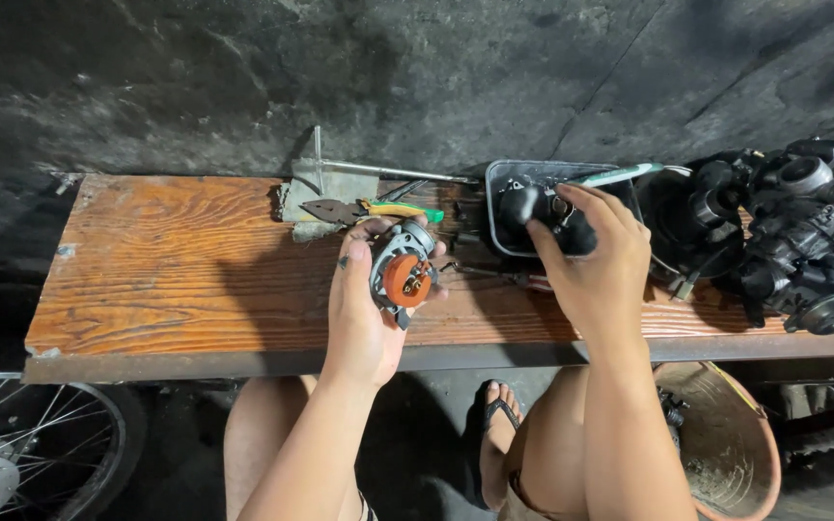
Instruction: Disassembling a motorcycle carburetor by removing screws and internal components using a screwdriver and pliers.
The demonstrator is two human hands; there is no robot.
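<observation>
Gripped in the left hand (364, 309), fingers wrapped round it from behind: a small metal engine part (403, 273) with an orange disc facing up, tilted toward the eyes, seemingly so that the open face can be inspected while the other hand fetches something. Raised just above the wooden bench (166, 270), not resting on it, with the thumb clamped along the near side to keep it from rolling. Just beyond the left fingertips, lying flat on the boards: pliers with green and yellow handles (378, 208), and past those a scrap of grey sheet metal (325, 188) with a thin rod across it, both close enough to be picked up without shifting the grip. Out to the right, reaching forward and down into a dark shallow tray (502, 183): the right hand (596, 265), fingers curled and narrowed over small black parts inside; whether anything is actually pinched between them, cannot tell, since the fingertips hide it. Laid across the tray's far rim, just past the right fingertips: a tool with a pale green handle (620, 175). Farther right of that hand, well clear of it: a heap of black engine pieces (803, 232) crowding the bench end. Below the right forearm, on the floor beside the knee: a worn brown basket (736, 444). Far off to the left and low: a spoked wheel (21, 444), apart from everything in hand.
</observation>
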